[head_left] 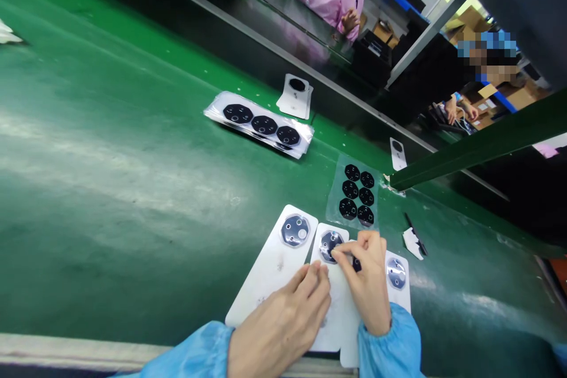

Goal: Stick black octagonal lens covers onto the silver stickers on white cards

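R hand (367, 283) part-hides blk disc (356, 264), 3rd pnl (349, 336).

Hands (325, 301) over white cards (277, 271), green table (133, 212)

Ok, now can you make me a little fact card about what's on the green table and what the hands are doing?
Table: green
Left hand: resting across the white cards
Right hand: fingers pinched together at the second card's dark disc
Cards in front: four, side by side, partly hidden by the hands
Clear sheet: six black discs, beyond the right hand
Stacked strips: three black discs on top
Far right: black pen-like stick by a white scrap
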The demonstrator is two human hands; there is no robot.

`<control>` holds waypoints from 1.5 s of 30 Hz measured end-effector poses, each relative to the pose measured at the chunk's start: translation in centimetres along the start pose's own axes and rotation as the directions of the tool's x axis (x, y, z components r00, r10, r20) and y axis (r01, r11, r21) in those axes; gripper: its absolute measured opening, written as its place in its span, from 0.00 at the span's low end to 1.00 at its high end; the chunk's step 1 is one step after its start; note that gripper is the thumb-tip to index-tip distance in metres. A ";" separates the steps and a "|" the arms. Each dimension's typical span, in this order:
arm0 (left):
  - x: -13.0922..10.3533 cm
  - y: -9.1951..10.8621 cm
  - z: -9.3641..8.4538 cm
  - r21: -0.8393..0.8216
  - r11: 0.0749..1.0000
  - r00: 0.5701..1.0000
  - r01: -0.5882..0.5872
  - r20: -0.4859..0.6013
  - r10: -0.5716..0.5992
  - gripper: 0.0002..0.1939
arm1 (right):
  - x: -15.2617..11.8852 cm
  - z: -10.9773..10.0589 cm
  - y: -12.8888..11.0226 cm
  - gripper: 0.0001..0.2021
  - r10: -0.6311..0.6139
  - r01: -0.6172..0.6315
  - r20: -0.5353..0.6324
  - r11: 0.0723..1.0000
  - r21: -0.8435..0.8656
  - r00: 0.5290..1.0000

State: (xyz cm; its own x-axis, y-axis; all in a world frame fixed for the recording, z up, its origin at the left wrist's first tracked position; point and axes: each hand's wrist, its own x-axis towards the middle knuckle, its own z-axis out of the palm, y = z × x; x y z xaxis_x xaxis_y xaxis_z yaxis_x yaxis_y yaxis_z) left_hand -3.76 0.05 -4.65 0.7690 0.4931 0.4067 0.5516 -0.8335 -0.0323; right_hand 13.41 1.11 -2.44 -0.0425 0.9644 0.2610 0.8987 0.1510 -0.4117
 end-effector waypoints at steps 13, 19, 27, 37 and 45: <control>-0.1 0.0 0.2 0.001 1.000 1.000 -0.005 0.016 0.005 0.16 | 2.0 0.8 -1.0 0.07 0.008 -0.007 -0.061 1.000 0.011 0.998; 0.0 0.0 0.2 0.010 1.000 1.000 -0.001 -0.001 0.001 0.17 | 2.1 1.2 -0.9 0.06 -0.039 0.035 -0.059 0.998 -0.057 0.997; 0.0 0.0 0.4 0.002 1.000 1.000 0.013 0.003 -0.013 0.17 | 0.6 0.9 -1.3 0.10 -0.143 0.145 0.030 0.985 -0.088 0.989; -0.1 0.0 0.3 0.004 1.000 1.000 0.008 0.021 -0.008 0.17 | 1.5 0.7 -1.3 0.08 -0.024 0.024 0.044 1.000 -0.009 0.999; -0.1 0.3 0.5 0.005 1.000 1.000 0.010 0.016 -0.010 0.17 | 2.1 0.4 -0.2 0.08 0.047 -0.048 0.047 0.999 0.016 0.998</control>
State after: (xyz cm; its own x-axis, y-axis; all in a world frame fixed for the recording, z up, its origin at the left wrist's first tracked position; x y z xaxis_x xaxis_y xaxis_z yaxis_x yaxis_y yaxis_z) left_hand -3.50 -0.15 -5.20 0.7687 0.5053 0.3922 0.5608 -0.8273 -0.0333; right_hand 12.93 3.16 -2.16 -0.0206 0.9796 0.1999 0.8925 0.1082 -0.4379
